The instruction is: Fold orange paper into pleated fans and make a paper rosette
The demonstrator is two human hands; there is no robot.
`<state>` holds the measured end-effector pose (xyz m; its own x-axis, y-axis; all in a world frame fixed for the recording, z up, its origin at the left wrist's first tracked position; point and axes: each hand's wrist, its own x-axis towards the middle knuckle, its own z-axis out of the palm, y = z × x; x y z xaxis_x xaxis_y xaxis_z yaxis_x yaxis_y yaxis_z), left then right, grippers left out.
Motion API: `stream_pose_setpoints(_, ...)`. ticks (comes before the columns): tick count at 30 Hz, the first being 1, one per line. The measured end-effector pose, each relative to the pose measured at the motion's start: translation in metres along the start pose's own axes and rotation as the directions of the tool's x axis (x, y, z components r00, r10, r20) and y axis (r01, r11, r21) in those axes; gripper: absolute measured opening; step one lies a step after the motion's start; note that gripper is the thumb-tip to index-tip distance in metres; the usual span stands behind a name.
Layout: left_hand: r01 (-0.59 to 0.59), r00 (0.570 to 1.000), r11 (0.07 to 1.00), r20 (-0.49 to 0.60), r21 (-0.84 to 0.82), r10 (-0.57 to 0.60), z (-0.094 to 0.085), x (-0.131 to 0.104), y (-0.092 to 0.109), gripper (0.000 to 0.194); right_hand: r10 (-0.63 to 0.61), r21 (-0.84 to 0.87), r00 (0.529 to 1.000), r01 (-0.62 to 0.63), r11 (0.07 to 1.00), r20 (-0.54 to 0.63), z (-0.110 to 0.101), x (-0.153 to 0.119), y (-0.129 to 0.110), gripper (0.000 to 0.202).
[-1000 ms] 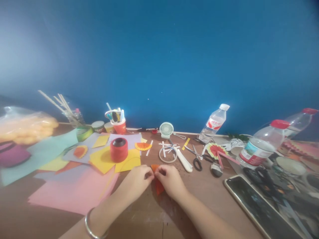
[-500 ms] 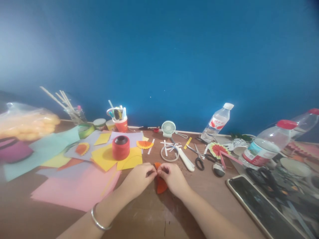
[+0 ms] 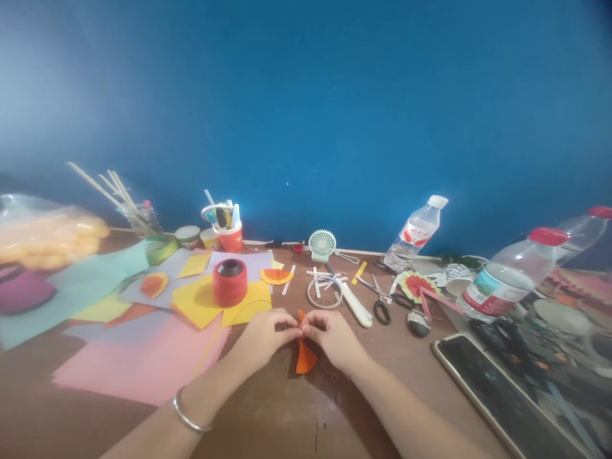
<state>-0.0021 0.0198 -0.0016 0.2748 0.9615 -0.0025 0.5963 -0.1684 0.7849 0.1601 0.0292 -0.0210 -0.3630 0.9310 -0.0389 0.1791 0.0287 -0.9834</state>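
Note:
An orange pleated paper fan (image 3: 306, 359) is pinched at its narrow middle between the fingertips of both hands, just above the brown table. My left hand (image 3: 272, 335), below a silver bangle, grips it from the left with thumb and forefinger. From the right, my right hand (image 3: 332, 336) closes on the same spot, so the fingertips meet and hide the pinched part. One pleated end spreads toward me, and a small tip shows beyond the fingers. Beyond the left hand lie yellow paper sheets (image 3: 246, 311) and a red tape-like roll (image 3: 230, 284).
Pink paper (image 3: 138, 363) spreads at left. Ahead lie an orange-yellow fan (image 3: 276, 276), a white-handled cutter (image 3: 357, 306), scissors (image 3: 381, 305) and a small green fan (image 3: 322, 243). At right are a phone (image 3: 497, 395), a red-capped bottle (image 3: 507, 274) and a white-capped bottle (image 3: 415, 233).
The orange paper's near end has turned and now shows its pleats spread toward me. Both hands stay pinched on it, with slight finger shifts. The view has moved a little.

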Motion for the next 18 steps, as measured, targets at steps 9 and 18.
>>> stream_pose_setpoints(9, 0.022, 0.999, 0.999, -0.031, -0.03, -0.023, 0.0047, -0.0034, 0.0011, 0.018, 0.007, 0.025, 0.999, -0.006, 1.0, -0.045, 0.0001, -0.0001, -0.0022, 0.008)
stream_pose_setpoints(18, 0.025, 0.999, 0.993, -0.022, -0.119, -0.027, 0.0023, -0.0026, 0.0009, 0.014, -0.004, 0.173, 0.998, 0.014, 0.985, -0.056, 0.0006, 0.0017, 0.0006, 0.008)
